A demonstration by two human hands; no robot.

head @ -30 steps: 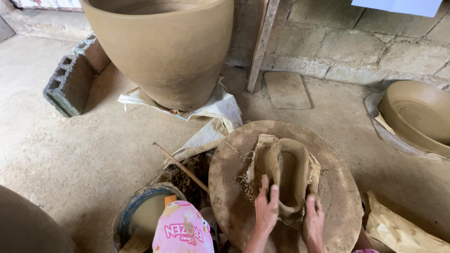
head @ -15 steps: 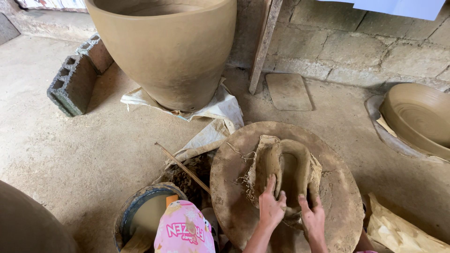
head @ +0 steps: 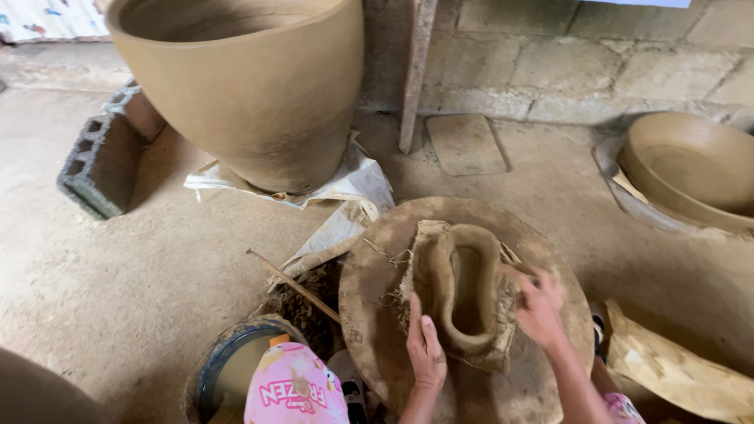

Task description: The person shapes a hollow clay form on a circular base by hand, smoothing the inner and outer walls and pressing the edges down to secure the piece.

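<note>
Your left hand lies flat, fingers together pointing up; your right hand is curled, knuckles up, forearm angling in from lower right.

Clay ring on wheel, pot behind.

A pottery workshop: large unfired clay pot, clay-smeared turntable, dirt floor, block wall

The right hand has slid from the near end of the clay ring up along its right wall, while the left hand seems to have dropped slightly toward the round board's near edge.
</note>
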